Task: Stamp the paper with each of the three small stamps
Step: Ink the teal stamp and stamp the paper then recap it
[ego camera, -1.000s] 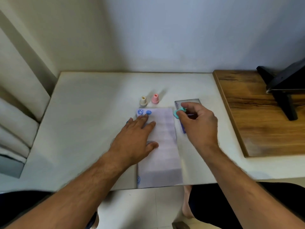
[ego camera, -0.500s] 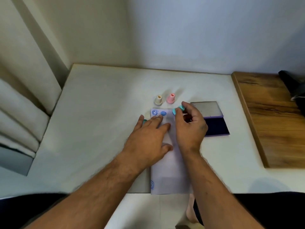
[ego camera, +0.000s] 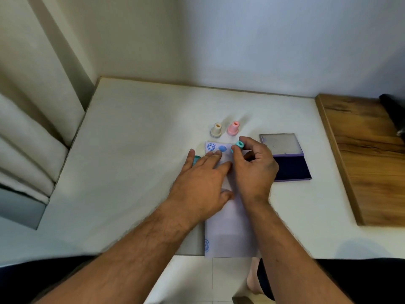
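Head view showed your right hand (ego camera: 254,170) pinching the teal stamp (ego camera: 238,146) between thumb and fingertips, set down on the far right corner of the paper (ego camera: 230,229). A second before, that hand had been over the ink pad (ego camera: 289,165) with the stamp; half a second before, it had already reached the paper's top edge and it barely shifted after that. Your left hand (ego camera: 201,185) stayed flat on the paper with fingers spread and released, grasping nothing, pinning the sheet to the white table (ego camera: 131,172). A small teal piece (ego camera: 196,160) peeked out beside your left fingers; you could not tell from this view what it was.

You had the ink pad's case open, its grey lid (ego camera: 280,143) folded back and the dark blue pad exposed just right of your right hand. The beige stamp (ego camera: 216,130) and pink stamp (ego camera: 233,128) stood upright side by side just beyond the paper, as before.

On the paper, a blue smiley print (ego camera: 211,147) and a solid blue dot (ego camera: 222,148) sat by the far edge, and another blue print (ego camera: 206,244) showed near the close left corner. No readable writing appeared.
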